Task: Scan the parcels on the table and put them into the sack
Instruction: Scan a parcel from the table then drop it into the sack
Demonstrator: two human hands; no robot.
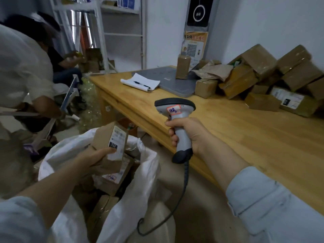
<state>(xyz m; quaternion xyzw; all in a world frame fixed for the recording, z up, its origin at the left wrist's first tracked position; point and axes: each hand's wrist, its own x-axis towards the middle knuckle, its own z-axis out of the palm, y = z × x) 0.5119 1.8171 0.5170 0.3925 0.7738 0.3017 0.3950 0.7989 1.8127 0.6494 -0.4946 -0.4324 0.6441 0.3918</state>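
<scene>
A long wooden table [228,130] stands by the white wall, and at its far right end lies a pile of brown parcels [263,76], some leaning on each other. The left hand [91,158] grips one small parcel [108,146] above the open mouth of the white sack [140,172], with the thumb on its label. The right hand [189,132] is wrapped around the handle of the grey scanner [177,118], near the table edge. Inside the sack there are, it seems, more boxes, but it is dark there.
</scene>
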